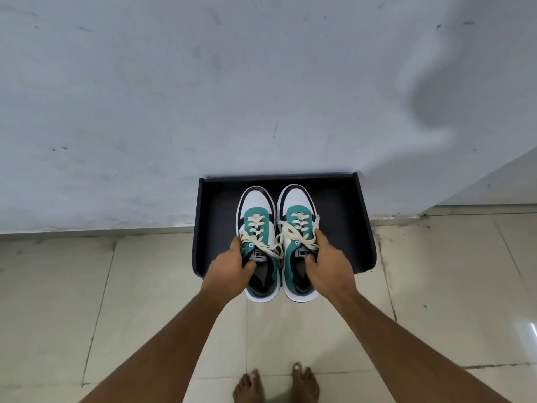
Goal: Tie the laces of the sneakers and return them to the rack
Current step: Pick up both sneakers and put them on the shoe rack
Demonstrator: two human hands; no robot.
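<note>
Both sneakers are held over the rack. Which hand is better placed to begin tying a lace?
Probably right: the right hand has fingers already on the right sneaker laces; the left hand grips the left sneaker collar.

The person is wearing no sleeves on either forearm [162, 338], no rings on the left hand [229, 266] or right hand [327, 261], and is going barefoot [250, 386].

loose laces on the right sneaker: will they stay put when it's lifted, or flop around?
Probably flop: the cream laces look flat and soft, already draping untied across the right sneaker and toward the left sneaker. The ends likely dangle and could snag on the rack edge. The right hand grips the collar only, so nothing restrains them.
</note>
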